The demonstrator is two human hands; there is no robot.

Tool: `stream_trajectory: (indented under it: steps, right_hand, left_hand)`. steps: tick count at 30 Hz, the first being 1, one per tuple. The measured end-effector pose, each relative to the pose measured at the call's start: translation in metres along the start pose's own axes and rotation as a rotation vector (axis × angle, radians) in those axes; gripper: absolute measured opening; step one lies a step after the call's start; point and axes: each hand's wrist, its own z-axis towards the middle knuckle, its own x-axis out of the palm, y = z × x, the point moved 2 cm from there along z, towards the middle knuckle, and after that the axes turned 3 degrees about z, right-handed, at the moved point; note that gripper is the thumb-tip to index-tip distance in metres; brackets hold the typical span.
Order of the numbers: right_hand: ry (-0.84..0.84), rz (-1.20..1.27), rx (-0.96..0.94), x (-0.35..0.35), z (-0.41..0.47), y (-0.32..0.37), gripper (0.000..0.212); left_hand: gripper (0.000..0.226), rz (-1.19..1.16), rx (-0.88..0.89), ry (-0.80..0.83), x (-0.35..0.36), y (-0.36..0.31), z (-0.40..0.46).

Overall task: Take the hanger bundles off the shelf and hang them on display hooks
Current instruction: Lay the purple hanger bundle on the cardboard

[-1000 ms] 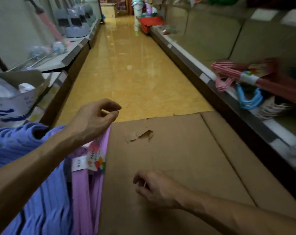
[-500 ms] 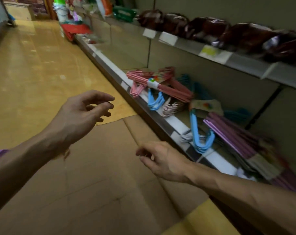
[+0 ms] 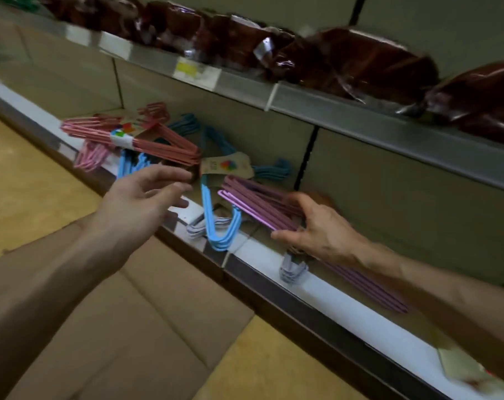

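On shelf (image 3: 326, 280), purple hanger bundle (image 3: 256, 202) gripped by right hand (image 3: 317, 226)

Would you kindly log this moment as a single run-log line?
right hand grips purple hanger bundle on shelf | left hand open, empty, near pink bundle

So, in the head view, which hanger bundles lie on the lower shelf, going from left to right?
Pink hanger bundle → blue hanger bundle → purple hanger bundle, which the right hand grips.

Pink (image 3: 158, 147), blue (image 3: 216, 215) and purple hanger bundles (image 3: 262, 204) are heaped on a low shop shelf (image 3: 346, 316); brown packets (image 3: 366, 62) are stacked on the shelf above (image 3: 360, 116).
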Motion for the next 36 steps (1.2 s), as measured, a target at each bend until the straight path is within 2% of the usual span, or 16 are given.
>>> stream_trajectory:
  steps: [3,4,6,7,10,15,17,20,26,32,34,36]
  right_hand:
    - [0.127,0.06,0.255,-0.005,-0.009,-0.042,0.058]
    - [0.105,0.03,0.307,-0.005,-0.011,-0.054,0.07]
    - [-0.003,-0.039,0.354,-0.004,-0.01,-0.08,0.116]
    - [-0.016,-0.041,0.375,-0.001,-0.01,-0.092,0.132]
    - [0.049,-0.006,0.421,0.01,-0.012,-0.112,0.146]
    - [0.026,0.003,0.422,0.022,-0.006,-0.115,0.143]
    - [-0.001,-0.018,0.428,0.026,-0.005,-0.115,0.136]
    - [-0.09,-0.034,0.421,0.028,-0.006,-0.116,0.12]
    - [-0.154,0.045,0.368,0.02,-0.014,-0.11,0.095]
    - [-0.256,0.081,0.279,0.005,-0.018,-0.09,0.09]
    - [-0.284,0.104,0.223,0.003,-0.016,-0.075,0.091]
    - [-0.263,0.13,0.156,0.007,-0.012,-0.059,0.093]
  left_hand:
    - [0.015,-0.049,0.003,0.055,0.031,-0.007,0.003]
    - [0.015,-0.067,0.01,0.071,0.039,-0.008,0.002]
    - [0.015,-0.098,0.028,0.099,0.05,-0.008,-0.001]
    - [0.016,-0.104,0.032,0.112,0.054,-0.006,-0.003]
    - [0.018,-0.115,0.023,0.126,0.059,0.001,-0.008]
    - [0.021,-0.197,-0.052,0.065,0.064,0.013,-0.011]
    - [0.02,-0.212,-0.076,0.054,0.068,0.017,-0.012]
    - [0.019,-0.196,-0.081,0.08,0.073,0.02,-0.014]
    - [0.02,-0.201,-0.112,0.112,0.082,0.025,-0.01]
    - [0.018,-0.208,-0.193,0.158,0.09,0.029,-0.011]
    - [0.028,-0.239,-0.253,0.179,0.089,0.03,-0.012]
    - [0.049,-0.353,-0.338,0.186,0.086,0.029,-0.013]
